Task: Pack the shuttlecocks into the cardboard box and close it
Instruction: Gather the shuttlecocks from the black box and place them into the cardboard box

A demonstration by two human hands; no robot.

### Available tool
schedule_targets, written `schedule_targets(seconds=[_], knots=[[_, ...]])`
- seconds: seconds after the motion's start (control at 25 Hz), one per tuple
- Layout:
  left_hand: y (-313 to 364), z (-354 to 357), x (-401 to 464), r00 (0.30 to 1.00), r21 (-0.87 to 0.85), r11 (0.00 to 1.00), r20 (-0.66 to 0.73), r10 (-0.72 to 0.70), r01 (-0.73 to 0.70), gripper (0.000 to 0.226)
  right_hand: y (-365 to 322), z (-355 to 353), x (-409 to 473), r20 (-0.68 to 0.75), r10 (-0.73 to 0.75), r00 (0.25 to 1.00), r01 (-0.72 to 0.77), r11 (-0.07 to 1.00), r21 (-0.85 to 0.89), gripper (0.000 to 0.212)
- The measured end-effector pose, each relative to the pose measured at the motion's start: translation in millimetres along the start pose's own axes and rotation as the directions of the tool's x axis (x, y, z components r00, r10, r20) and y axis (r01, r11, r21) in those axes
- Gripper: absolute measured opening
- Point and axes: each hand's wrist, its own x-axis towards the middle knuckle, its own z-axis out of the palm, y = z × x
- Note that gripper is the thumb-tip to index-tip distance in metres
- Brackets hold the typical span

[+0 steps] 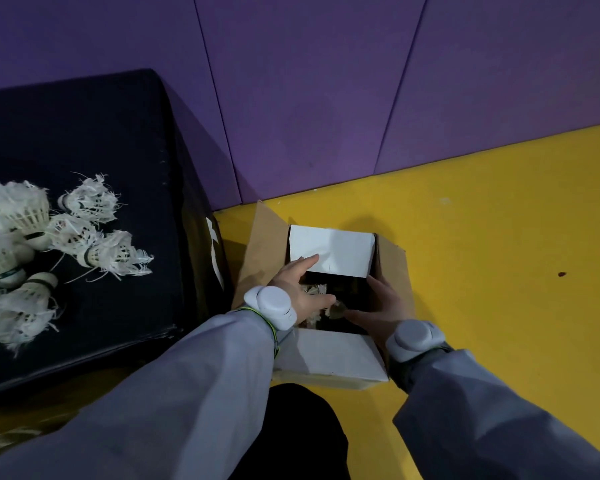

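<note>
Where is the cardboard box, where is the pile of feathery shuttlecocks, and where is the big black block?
cardboard box [329, 249]: head view, on its white far flap.
pile of shuttlecocks [115, 252]: head view, on the feathers of the rightmost one.
black block [84, 133]: head view, on its bare top.

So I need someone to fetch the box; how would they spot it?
Find the yellow floor where it meets the purple wall, just right of the black block piled with shuttlecocks. The box sits there, both hands at its opening. It is the only cardboard thing, with white flaps open.
</note>
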Motion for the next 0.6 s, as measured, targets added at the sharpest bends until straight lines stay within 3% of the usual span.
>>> schedule_targets(seconds=[0.28, 0.44, 0.6], knots=[[29, -22, -45, 0.995, -0.035, 0.999, -0.103, 0.014, -0.018, 0.079, -47, -24, -52, -0.028, -0.108, 0.994, 0.107, 0.994, -0.035, 0.086], [44, -51, -94, 0.977, -0.003, 0.994, -0.183, 0.107, -0.109, 0.075, -84, -22, -94, -0.054, -0.195, 0.979, 0.19, 0.978, -0.08, 0.087], [45, -84, -143, 0.938, 0.029, 0.99, -0.319, 0.139, -0.137, 0.071, -125, -8, -136, 0.001, -0.259, 0.966, 0.258, 0.96, -0.111, 0.086]])
